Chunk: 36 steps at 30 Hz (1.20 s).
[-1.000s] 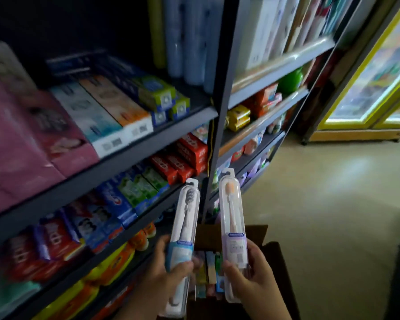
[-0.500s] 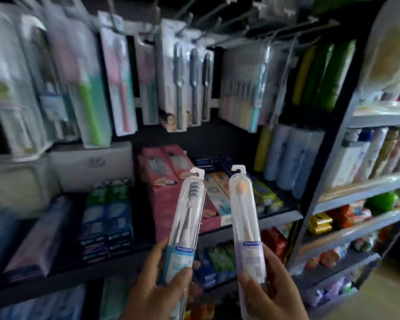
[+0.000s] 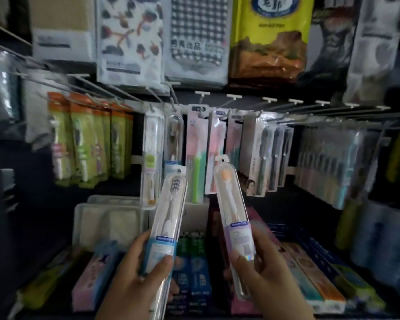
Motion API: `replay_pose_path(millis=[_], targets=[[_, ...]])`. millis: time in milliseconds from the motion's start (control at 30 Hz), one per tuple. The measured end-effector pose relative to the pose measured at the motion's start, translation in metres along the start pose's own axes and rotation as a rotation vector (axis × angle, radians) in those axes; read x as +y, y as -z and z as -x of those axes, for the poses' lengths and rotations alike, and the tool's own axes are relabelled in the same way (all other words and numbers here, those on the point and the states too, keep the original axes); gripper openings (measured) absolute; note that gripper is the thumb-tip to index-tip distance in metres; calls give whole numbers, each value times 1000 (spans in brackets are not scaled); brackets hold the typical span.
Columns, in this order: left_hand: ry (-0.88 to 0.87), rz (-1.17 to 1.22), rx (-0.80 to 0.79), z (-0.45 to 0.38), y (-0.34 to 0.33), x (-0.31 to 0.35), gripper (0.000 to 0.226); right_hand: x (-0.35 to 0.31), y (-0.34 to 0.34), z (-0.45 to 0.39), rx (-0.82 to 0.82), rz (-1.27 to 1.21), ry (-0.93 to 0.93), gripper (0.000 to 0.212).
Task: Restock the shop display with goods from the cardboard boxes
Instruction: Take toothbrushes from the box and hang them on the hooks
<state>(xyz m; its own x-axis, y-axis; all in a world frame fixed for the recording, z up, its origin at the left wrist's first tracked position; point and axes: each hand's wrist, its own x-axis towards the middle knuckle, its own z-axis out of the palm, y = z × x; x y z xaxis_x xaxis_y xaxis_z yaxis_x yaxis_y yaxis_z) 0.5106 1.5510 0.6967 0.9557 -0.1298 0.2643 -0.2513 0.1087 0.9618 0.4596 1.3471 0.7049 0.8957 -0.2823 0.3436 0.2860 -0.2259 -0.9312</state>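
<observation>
Both hands are raised side by side, the left hand (image 3: 136, 276) and right hand (image 3: 261, 273) each curled in a grip (thumbs in front).

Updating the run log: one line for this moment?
left hand: blue toothbrush pack | right hand: purple toothbrush pack | both below hooks, unhung

Toothpaste boxes (image 3: 195, 271) on dark shelf (image 3: 286, 215)

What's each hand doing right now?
Left hand: holding the blue-label toothbrush pack.
Right hand: holding the purple-label toothbrush pack.
</observation>
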Motion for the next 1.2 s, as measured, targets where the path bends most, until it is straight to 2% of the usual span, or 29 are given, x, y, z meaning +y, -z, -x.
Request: replay_pose_path(millis=[233, 400, 500, 567, 667, 700, 733, 800, 833, 867, 933, 967, 1100, 1200], targets=[[-54, 0, 85, -13, 37, 18, 37, -24, -56, -52, -48, 53, 183, 38], [-59, -63, 90, -24, 61, 17, 36, -41, -81, -85, -45, -57, 189, 30], [-38, 0, 91, -27, 70, 18, 34, -45, -96, -101, -10, -76, 220, 27], [-52, -6, 111, -29, 76, 16, 43, -46, -103, -109, 11, -76, 238, 26], [-40, 14, 106, -33, 81, 16, 40, -46, -113, -119, -9, -82, 257, 26], [-43, 1, 96, -34, 83, 16, 44, -45, -115, -121, -22, -82, 262, 25], [-47, -12, 74, -34, 83, 18, 58, -45, -117, -123, -31, -79, 261, 24], [-36, -20, 75, -36, 87, 18, 101, -42, -118, -125, -44, -75, 256, 24], [-43, -24, 113, -37, 88, 17, 107, -41, -118, -125, -46, -75, 262, 24], [-45, -18, 122, -40, 89, 14, 99, -39, -117, -127, -46, -79, 271, 26], [-56, 5, 112, -43, 91, 12, 55, -37, -115, -129, -48, -83, 279, 32], [-50, -5, 107, -45, 93, 10, 42, -36, -114, -130, -51, -83, 283, 35], [-46, -14, 61, -47, 93, 10, 41, -32, -115, -132, -51, -60, 288, 40], [-48, 25, 27, -50, 90, 10, 40, -28, -117, -131, 7, -51, 317, 43]])
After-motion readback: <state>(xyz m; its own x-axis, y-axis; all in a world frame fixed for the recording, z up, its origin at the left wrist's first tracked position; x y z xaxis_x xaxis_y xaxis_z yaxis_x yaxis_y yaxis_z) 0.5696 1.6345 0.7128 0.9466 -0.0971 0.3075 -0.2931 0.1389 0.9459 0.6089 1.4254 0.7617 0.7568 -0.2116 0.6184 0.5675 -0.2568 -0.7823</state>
